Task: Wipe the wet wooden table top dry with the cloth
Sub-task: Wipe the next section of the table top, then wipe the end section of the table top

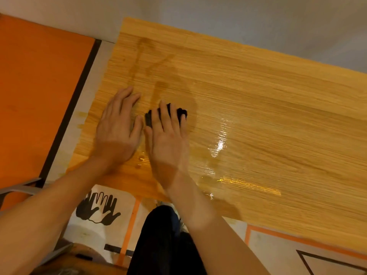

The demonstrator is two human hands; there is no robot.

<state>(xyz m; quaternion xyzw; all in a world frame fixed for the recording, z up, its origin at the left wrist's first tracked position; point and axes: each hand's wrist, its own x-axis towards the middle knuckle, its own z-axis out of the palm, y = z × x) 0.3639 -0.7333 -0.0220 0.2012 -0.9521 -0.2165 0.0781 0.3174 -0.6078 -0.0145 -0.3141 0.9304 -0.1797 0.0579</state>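
Note:
The wooden table top [258, 92] fills the middle and right of the head view, with glossy wet patches [220, 145] and faint streaks near its left end. A small dark cloth [181, 112] lies on the wood, mostly covered by my right hand [168, 139], which presses flat on it with straight fingers. My left hand [117, 126] rests flat on the table just left of the cloth, fingers straight and holding nothing.
An orange panel [39, 86] with a dark edge lies left of the table. A grey wall [238, 16] runs behind it. Below the near edge are my dark trouser leg [164, 245] and a floor sheet with black hand prints [99, 209].

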